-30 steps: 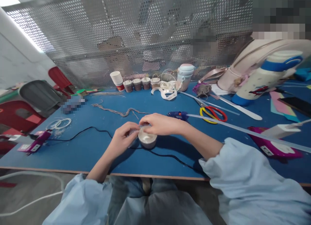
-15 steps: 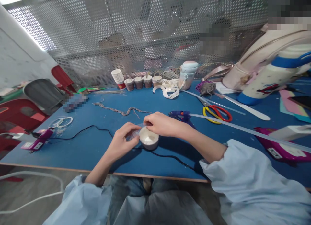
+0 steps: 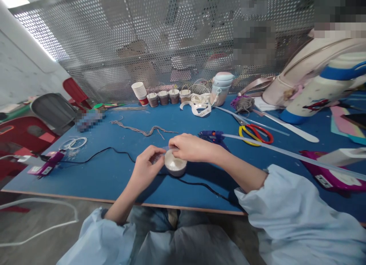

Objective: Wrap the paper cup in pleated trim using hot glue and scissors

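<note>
A small white paper cup (image 3: 175, 166) lies tilted on the blue table (image 3: 108, 173), its open mouth facing me. My right hand (image 3: 190, 146) curls over the cup's upper rim and grips it. My left hand (image 3: 147, 166) is closed at the cup's left side, pinching a thin pale strip against the wall. What exactly the strip is stays too small to tell. A black cable (image 3: 200, 185) runs under the cup.
A blue glue gun (image 3: 211, 135) with a long clear stick lies right of my hands. Red-and-yellow scissors (image 3: 253, 133), grey cord (image 3: 143, 130), a row of small cups (image 3: 166, 97), a bottle (image 3: 220, 87), ribbon (image 3: 200, 108) and a purple glue gun (image 3: 47, 165) surround them.
Both hands stay on the cup with only slight finger shifts. The camera has tilted a little.
</note>
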`<state>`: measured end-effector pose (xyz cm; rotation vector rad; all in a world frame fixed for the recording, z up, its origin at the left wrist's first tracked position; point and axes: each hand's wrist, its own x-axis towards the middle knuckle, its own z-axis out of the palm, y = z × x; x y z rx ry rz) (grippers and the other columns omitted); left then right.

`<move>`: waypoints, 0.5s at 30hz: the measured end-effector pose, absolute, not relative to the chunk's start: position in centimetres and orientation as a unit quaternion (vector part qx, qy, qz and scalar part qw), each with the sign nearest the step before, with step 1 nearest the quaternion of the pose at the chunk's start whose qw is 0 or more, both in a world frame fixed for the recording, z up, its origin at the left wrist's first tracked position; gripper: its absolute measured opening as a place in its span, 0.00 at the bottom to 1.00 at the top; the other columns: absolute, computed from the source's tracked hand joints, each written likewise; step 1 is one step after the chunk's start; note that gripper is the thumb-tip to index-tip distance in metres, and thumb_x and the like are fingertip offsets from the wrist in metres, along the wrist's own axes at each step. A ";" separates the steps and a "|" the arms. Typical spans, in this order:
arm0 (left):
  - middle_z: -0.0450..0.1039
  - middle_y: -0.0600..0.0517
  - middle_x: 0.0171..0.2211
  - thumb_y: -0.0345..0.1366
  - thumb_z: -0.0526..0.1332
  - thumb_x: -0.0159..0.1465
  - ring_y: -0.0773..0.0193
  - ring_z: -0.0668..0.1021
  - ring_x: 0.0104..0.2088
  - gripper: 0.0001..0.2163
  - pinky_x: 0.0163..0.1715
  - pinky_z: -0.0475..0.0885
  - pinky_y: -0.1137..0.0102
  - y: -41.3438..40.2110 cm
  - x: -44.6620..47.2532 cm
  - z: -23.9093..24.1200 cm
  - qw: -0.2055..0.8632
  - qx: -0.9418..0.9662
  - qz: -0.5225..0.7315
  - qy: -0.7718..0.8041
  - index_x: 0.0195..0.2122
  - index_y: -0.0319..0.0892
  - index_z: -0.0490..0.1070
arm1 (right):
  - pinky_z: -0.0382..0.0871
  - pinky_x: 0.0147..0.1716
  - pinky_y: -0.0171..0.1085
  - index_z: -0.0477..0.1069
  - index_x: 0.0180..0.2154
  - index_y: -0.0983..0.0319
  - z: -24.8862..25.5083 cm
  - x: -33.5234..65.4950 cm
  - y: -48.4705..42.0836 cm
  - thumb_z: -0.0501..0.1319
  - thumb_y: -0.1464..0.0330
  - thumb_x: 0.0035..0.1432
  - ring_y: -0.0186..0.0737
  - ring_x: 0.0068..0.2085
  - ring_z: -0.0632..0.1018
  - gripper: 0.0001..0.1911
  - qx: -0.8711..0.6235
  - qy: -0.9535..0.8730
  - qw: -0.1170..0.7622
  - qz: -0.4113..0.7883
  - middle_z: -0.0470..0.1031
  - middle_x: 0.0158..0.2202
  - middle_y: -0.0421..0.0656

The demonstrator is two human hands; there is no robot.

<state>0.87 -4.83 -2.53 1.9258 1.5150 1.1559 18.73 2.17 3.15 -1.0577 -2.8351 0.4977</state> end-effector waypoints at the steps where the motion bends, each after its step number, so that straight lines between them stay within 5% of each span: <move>1: 0.72 0.52 0.32 0.33 0.59 0.61 0.68 0.71 0.30 0.06 0.31 0.65 0.73 -4.8 0.9 -2.5 0.217 0.693 0.416 0.547 0.36 0.40 0.74 | 0.57 0.29 0.34 0.75 0.38 0.61 3.2 18.8 2.2 0.57 0.72 0.52 0.43 0.39 0.76 0.12 -0.344 -0.924 0.036 0.162 0.78 0.40 0.46; 15: 0.71 0.53 0.29 0.35 0.59 0.58 0.68 0.70 0.27 0.08 0.29 0.65 0.73 -5.2 1.5 -2.1 0.259 0.651 0.412 0.582 0.36 0.39 0.73 | 0.61 0.34 0.34 0.77 0.35 0.60 2.4 18.3 2.5 0.54 0.73 0.57 0.43 0.40 0.77 0.12 -0.343 -0.929 0.042 0.131 0.80 0.40 0.46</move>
